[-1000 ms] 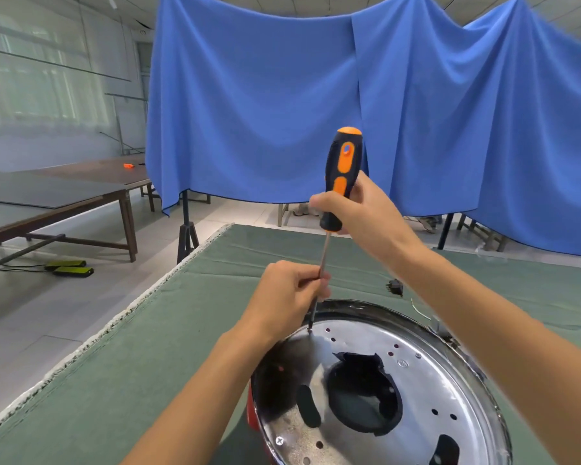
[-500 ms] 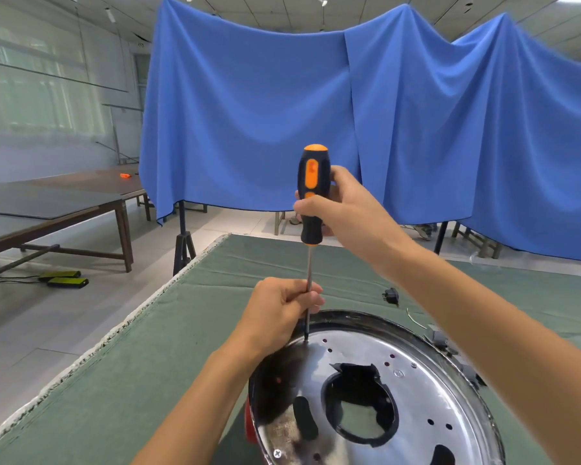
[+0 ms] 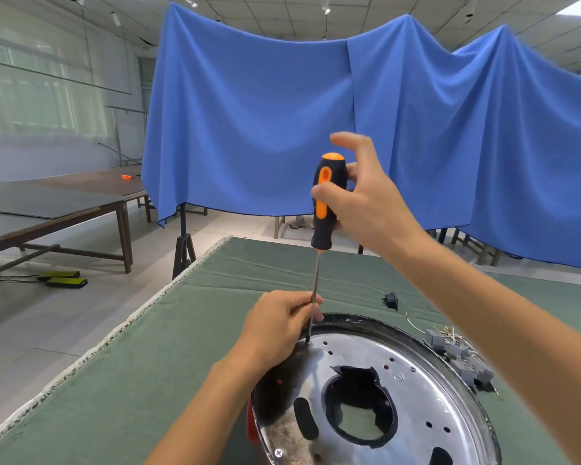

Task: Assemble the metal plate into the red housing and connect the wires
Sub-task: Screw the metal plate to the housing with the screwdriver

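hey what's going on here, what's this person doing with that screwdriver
A person is screwing a shiny metal plate down into a red housing on a green-covered table. The left hand pinches the screwdriver shaft low down, steadying the tip at a hole near the plate's far edge. The right hand is on the handle with thumb and fingers, the index finger lifted off. Grey connectors with wires lie loose beside the housing, not yet connected.

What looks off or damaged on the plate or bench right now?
The metal plate has a jagged, torn-looking edge at the top of its central cutout and dark grime on its near-left part. Grey connectors lie in a loose heap beside its right rim.
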`<action>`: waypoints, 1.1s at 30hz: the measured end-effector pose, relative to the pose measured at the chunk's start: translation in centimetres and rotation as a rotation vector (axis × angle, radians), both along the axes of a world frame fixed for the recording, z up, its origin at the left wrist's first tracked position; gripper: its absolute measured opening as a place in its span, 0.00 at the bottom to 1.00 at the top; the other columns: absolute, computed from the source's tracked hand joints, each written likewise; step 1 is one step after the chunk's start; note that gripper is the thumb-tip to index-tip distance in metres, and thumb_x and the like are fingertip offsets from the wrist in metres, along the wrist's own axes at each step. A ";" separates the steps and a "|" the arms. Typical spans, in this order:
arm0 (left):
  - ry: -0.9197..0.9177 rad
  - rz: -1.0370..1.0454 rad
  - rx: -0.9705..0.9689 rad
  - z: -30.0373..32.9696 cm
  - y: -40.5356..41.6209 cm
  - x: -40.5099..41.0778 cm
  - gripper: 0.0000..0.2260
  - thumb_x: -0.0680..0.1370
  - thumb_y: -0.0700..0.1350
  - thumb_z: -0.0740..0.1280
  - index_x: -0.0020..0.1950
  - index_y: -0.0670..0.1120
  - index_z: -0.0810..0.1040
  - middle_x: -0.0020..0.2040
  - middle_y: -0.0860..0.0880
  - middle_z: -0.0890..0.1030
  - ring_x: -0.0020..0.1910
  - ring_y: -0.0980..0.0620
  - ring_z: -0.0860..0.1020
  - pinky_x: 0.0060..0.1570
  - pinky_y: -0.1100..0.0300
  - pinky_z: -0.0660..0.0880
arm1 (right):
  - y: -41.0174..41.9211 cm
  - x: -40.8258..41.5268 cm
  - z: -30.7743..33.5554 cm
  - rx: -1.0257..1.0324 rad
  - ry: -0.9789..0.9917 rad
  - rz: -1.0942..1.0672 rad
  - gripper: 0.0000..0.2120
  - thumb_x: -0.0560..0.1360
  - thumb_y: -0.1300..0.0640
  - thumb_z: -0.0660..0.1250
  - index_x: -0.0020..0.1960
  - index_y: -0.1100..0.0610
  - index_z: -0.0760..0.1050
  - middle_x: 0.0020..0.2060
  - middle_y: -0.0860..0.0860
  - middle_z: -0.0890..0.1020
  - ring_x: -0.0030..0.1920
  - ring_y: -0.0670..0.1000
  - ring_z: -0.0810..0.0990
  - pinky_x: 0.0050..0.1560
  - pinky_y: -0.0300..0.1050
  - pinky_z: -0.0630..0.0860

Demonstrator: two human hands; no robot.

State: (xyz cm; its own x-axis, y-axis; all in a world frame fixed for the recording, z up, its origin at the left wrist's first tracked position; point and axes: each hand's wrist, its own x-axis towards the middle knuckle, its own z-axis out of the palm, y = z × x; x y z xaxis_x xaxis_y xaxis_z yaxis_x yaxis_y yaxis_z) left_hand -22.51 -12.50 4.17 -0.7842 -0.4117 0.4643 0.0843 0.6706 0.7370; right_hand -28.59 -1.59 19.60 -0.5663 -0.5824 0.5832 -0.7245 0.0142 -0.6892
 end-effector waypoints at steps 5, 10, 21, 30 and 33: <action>-0.021 -0.001 0.015 -0.1 0.1 0.0 0.06 0.77 0.43 0.66 0.49 0.50 0.82 0.41 0.57 0.84 0.46 0.57 0.81 0.52 0.52 0.76 | 0.0 -0.2 1.3 0.162 0.326 -0.262 0.18 0.71 0.44 0.70 0.52 0.50 0.67 0.41 0.47 0.78 0.44 0.55 0.77 0.42 0.49 0.74; -0.009 0.013 0.081 0.1 0.1 0.3 0.07 0.76 0.41 0.69 0.39 0.48 0.82 0.36 0.52 0.84 0.40 0.49 0.82 0.48 0.48 0.77 | -0.8 0.7 1.6 0.347 0.491 -0.288 0.17 0.75 0.41 0.61 0.57 0.51 0.63 0.49 0.49 0.74 0.46 0.57 0.75 0.42 0.48 0.66; -0.121 0.022 0.015 0.6 0.7 0.7 0.17 0.69 0.41 0.60 0.54 0.54 0.80 0.52 0.56 0.82 0.52 0.58 0.79 0.54 0.58 0.75 | -0.7 1.5 4.9 0.701 0.560 -0.357 0.12 0.74 0.46 0.61 0.45 0.55 0.69 0.38 0.50 0.76 0.33 0.50 0.73 0.30 0.43 0.64; -0.140 0.072 0.310 -0.3 -0.5 0.2 0.18 0.70 0.26 0.57 0.51 0.38 0.82 0.49 0.42 0.84 0.53 0.49 0.81 0.58 0.58 0.74 | 0.0 2.0 6.2 0.862 0.383 -0.220 0.08 0.76 0.53 0.63 0.49 0.58 0.71 0.33 0.54 0.83 0.30 0.53 0.83 0.29 0.41 0.78; -0.143 0.069 0.322 -0.6 -0.6 0.2 0.18 0.71 0.26 0.57 0.52 0.38 0.83 0.50 0.43 0.84 0.53 0.49 0.81 0.58 0.59 0.74 | 0.1 1.7 6.0 0.835 0.543 -0.338 0.15 0.76 0.50 0.63 0.36 0.58 0.70 0.20 0.51 0.77 0.19 0.49 0.76 0.24 0.38 0.69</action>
State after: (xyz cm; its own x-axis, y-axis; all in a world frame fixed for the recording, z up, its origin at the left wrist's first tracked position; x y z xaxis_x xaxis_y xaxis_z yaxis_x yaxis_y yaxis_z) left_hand -22.29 -13.11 3.62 -0.7970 -0.5734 0.1900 -0.0721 0.4026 0.9125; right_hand -26.92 -1.46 25.61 -0.5569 -0.7770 0.2936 -0.8031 0.5939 0.0483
